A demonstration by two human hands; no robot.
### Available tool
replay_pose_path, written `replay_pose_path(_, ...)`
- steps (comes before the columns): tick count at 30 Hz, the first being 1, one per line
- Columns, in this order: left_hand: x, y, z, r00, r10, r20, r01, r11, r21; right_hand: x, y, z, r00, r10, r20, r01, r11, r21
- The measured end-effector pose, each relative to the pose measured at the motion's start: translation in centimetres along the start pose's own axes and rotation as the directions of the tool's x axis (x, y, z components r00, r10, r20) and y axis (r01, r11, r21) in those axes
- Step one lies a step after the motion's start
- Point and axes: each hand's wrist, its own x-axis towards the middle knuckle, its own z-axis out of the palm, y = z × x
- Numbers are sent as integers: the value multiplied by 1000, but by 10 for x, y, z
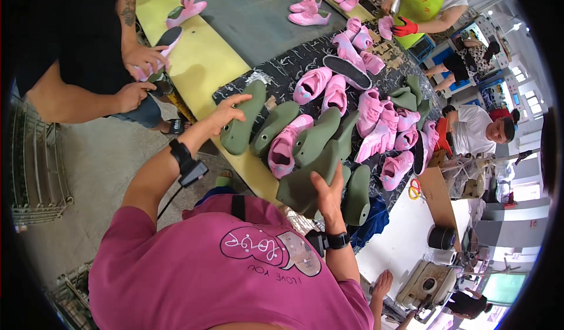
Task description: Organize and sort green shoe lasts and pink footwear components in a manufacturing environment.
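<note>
My left hand (221, 118) is at the table's near left edge, its fingers against a green shoe last (249, 110) that stands tilted up. Another green shoe last (305, 180) is in my right hand (330, 198), thumb and forefinger apart along its side; its other fingers are hidden. Between my hands lie more green lasts (318, 137) and a pink sneaker (284, 152). One green last (356, 196) rests just right of my right hand. Beyond them, several pink sneakers (312, 86) are strewn over a black patterned cloth (282, 66).
A yellow-edged conveyor (229, 13) carries pink shoes at the far side. On the left, a person's hands (141, 60) hold a pink shoe. Another person in a green apron (420, 4) wears a red glove. To the right are a white tabletop (385, 242) and yellow-handled scissors (415, 189).
</note>
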Motion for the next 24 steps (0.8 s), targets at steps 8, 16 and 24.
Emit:
replay_pose_path(8, 44, -22, 39, 663, 745, 74, -320, 192, 928, -3, -1, -73, 906, -174, -386, 125, 981, -149)
replay_pose_path(16, -23, -73, 117, 701, 506, 503, -649, 159, 744, -8, 53, -95, 857, -225, -464, 46, 929, -366)
replay_pose_path(24, -23, -12, 101, 849, 304, 433, -527, 411, 744, -31, 83, -133, 747, -60, -662, 13, 997, -76)
